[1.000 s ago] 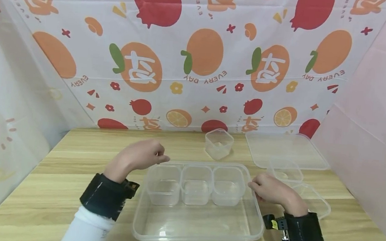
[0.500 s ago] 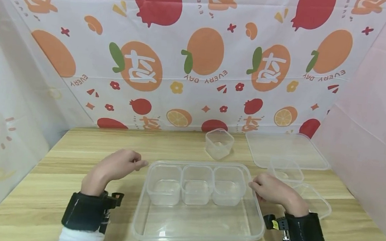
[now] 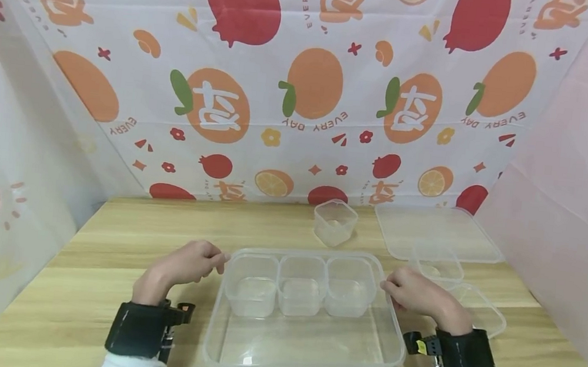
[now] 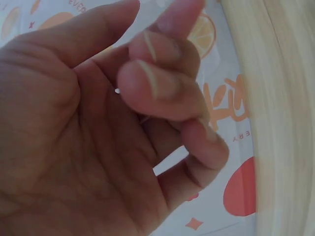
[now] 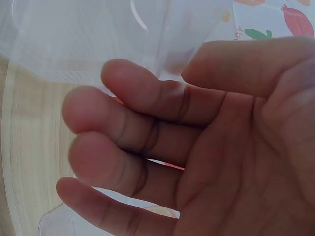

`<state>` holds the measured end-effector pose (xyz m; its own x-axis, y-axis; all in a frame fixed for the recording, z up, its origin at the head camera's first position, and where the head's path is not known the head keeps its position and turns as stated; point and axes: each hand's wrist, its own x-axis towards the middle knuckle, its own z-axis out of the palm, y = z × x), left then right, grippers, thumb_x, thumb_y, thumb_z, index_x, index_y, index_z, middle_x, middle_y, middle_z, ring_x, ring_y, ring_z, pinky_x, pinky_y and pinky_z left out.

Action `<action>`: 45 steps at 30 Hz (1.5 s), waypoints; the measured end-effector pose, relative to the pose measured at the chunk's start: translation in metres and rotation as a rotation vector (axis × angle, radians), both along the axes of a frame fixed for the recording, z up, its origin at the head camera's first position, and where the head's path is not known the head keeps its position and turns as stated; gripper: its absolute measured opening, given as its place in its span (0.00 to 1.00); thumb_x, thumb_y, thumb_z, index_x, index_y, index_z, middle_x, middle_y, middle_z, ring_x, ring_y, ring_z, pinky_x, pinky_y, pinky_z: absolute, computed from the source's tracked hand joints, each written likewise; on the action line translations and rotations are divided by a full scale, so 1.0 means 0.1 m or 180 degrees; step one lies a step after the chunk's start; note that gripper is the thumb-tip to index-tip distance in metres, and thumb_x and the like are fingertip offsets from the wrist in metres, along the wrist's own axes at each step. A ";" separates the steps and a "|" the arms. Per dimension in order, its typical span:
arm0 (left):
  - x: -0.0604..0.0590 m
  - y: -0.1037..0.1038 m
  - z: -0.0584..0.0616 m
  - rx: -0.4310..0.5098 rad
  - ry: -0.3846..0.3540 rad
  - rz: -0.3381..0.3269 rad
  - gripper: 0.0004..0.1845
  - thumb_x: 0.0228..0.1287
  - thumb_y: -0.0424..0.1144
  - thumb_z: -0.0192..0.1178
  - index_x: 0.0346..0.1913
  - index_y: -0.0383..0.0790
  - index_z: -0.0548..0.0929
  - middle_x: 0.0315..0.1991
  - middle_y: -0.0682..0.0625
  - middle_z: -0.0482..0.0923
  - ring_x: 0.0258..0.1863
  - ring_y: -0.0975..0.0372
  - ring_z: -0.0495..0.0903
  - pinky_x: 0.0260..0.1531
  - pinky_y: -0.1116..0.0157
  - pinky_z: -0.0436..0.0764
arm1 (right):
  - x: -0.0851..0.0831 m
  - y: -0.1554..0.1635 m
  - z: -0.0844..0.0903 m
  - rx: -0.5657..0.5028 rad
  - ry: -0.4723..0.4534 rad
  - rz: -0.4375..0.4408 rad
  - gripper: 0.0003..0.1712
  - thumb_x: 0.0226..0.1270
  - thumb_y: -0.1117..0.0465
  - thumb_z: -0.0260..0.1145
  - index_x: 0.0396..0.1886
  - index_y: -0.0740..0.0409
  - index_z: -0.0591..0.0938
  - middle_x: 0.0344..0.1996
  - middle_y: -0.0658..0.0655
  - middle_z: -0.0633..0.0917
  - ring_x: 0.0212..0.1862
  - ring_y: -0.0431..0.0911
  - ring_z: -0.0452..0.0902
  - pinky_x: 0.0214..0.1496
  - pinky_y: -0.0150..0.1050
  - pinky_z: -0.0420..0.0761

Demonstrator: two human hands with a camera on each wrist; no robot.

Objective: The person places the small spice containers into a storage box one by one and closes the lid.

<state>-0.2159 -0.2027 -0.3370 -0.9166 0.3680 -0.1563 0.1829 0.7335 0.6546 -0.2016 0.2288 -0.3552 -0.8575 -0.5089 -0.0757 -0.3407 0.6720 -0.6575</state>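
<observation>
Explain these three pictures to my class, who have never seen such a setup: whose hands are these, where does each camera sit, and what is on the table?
A person wears three cameras: one on the head, one strapped to each wrist. The head view looks down on a wooden table. A large clear tray holds three small clear tubs in a row. A fourth tub and a flat lid lie behind. The left hand and right hand sit at the tray's two sides, fingers loosely curled; whether they touch its rim is unclear. The wrist views show each palm close up, holding nothing.

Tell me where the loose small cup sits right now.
In the head view, the loose small cup stands behind the large tray, left of the flat lid.
</observation>
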 end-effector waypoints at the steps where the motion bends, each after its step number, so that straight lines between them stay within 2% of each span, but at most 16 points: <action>1: 0.00 0.01 -0.02 0.0026 0.0000 -0.0014 0.15 0.79 0.39 0.52 0.38 0.33 0.85 0.23 0.50 0.69 0.23 0.57 0.69 0.27 0.60 0.70 | 0.00 0.00 0.00 0.0002 -0.0019 -0.0004 0.24 0.75 0.67 0.54 0.14 0.61 0.74 0.10 0.43 0.66 0.15 0.37 0.59 0.21 0.33 0.61; 4: -0.01 0.05 -0.05 0.0095 -0.0008 -0.0013 0.15 0.80 0.39 0.50 0.39 0.34 0.83 0.19 0.51 0.64 0.21 0.59 0.67 0.26 0.60 0.68 | 0.01 0.01 -0.01 0.0005 -0.0043 -0.0027 0.24 0.76 0.67 0.54 0.14 0.61 0.74 0.10 0.43 0.67 0.15 0.38 0.59 0.21 0.33 0.61; 7: -0.02 0.08 -0.06 0.0149 -0.0023 0.0004 0.15 0.80 0.39 0.49 0.38 0.34 0.81 0.20 0.51 0.65 0.21 0.59 0.67 0.25 0.61 0.68 | 0.02 0.02 -0.02 -0.0006 -0.0032 -0.0051 0.24 0.76 0.67 0.54 0.14 0.61 0.74 0.10 0.43 0.67 0.15 0.38 0.59 0.21 0.33 0.61; 14: 0.01 0.09 -0.10 0.0215 -0.0234 0.0029 0.16 0.81 0.38 0.46 0.34 0.35 0.78 0.20 0.51 0.65 0.19 0.60 0.65 0.24 0.63 0.66 | 0.01 -0.02 -0.06 -0.0014 -0.0007 -0.0056 0.24 0.77 0.66 0.53 0.15 0.59 0.73 0.10 0.44 0.67 0.15 0.38 0.60 0.21 0.34 0.63; 22: -0.05 0.06 -0.07 0.0217 -0.0221 -0.0060 0.16 0.82 0.38 0.45 0.36 0.35 0.78 0.21 0.52 0.65 0.20 0.60 0.65 0.25 0.62 0.66 | 0.01 -0.02 -0.02 0.0039 0.0053 -0.0074 0.25 0.78 0.65 0.53 0.15 0.60 0.74 0.11 0.44 0.67 0.16 0.39 0.60 0.22 0.34 0.64; 24: -0.05 0.07 -0.06 0.0218 -0.0228 -0.0054 0.16 0.82 0.39 0.45 0.36 0.35 0.79 0.20 0.52 0.65 0.20 0.60 0.65 0.25 0.62 0.66 | 0.02 0.00 0.00 0.0085 0.0168 -0.0197 0.23 0.79 0.64 0.53 0.19 0.61 0.76 0.14 0.45 0.70 0.18 0.40 0.63 0.24 0.36 0.66; 29: -0.02 0.09 -0.06 0.0186 -0.0270 0.0030 0.16 0.81 0.39 0.46 0.34 0.36 0.78 0.20 0.51 0.65 0.20 0.59 0.65 0.25 0.62 0.66 | 0.06 0.11 0.11 0.0255 0.0677 -0.0638 0.15 0.78 0.63 0.56 0.28 0.59 0.80 0.20 0.49 0.74 0.25 0.43 0.68 0.30 0.40 0.70; 32: 0.00 0.09 -0.08 0.0173 -0.0309 0.0123 0.15 0.81 0.39 0.46 0.36 0.36 0.78 0.21 0.50 0.66 0.21 0.59 0.66 0.26 0.62 0.67 | 0.06 0.19 0.15 0.0288 0.0838 -0.0700 0.15 0.77 0.64 0.57 0.27 0.57 0.79 0.20 0.49 0.73 0.25 0.43 0.67 0.31 0.39 0.70; 38: 0.02 0.09 -0.08 0.0196 -0.0274 0.0138 0.16 0.82 0.39 0.45 0.36 0.35 0.77 0.22 0.50 0.66 0.22 0.59 0.66 0.26 0.61 0.67 | 0.07 0.36 0.17 0.0326 0.0896 -0.0803 0.15 0.76 0.63 0.60 0.25 0.57 0.78 0.20 0.49 0.71 0.23 0.44 0.64 0.26 0.38 0.66; 45: 0.02 0.11 -0.07 0.0185 -0.0227 0.0112 0.16 0.82 0.38 0.43 0.35 0.35 0.76 0.22 0.50 0.66 0.21 0.59 0.65 0.25 0.61 0.67 | 0.09 0.54 0.16 0.0489 0.1012 -0.0964 0.11 0.74 0.66 0.62 0.29 0.62 0.83 0.21 0.49 0.74 0.26 0.44 0.67 0.28 0.39 0.68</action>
